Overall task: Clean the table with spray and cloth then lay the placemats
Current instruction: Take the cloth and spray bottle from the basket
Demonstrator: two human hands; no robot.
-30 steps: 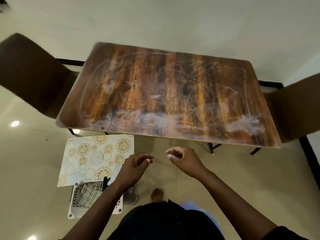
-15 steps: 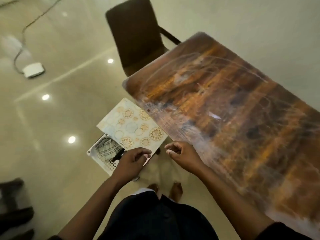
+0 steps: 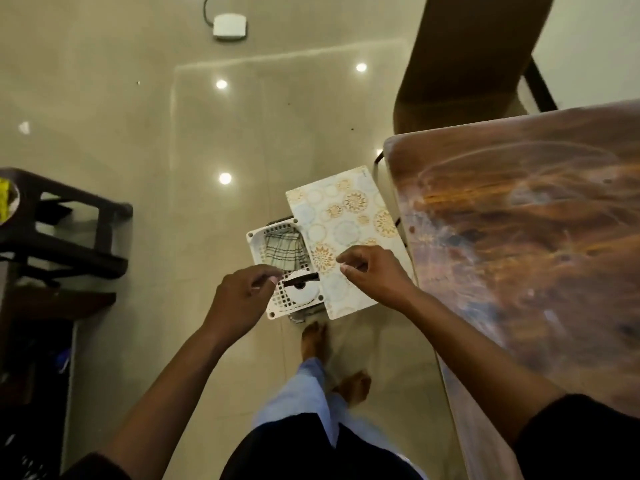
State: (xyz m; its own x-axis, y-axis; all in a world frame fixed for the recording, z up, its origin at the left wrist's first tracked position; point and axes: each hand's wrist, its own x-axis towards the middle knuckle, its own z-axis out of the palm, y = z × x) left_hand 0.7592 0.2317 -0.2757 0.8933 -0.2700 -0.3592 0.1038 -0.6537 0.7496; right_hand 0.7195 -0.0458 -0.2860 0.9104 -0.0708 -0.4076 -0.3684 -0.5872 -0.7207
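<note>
Fingers (image 3: pixel 266 282) of the left hand (image 3: pixel 239 299) are loosely curled and grasp nothing; they hang above the left rim of the white basket (image 3: pixel 258 252). Fingers (image 3: pixel 349 261) of the right hand (image 3: pixel 375 275) are also loosely curled and empty, above the placemats (image 3: pixel 346 223). The placemats, pale with round gold and blue patterns, lie flat across the right part of the basket, just beside the counter (image 3: pixel 519 237). Inside the basket a checked cloth (image 3: pixel 285 251) lies at the far end and the spray bottle (image 3: pixel 303 289), white with a dark head, stands at the near end. The basket is low beside the counter, over the glossy floor (image 3: pixel 138 116). The counter top is wood-patterned and shows pale wipe streaks. A brown chair (image 3: pixel 467 64) stands at its far end.
</note>
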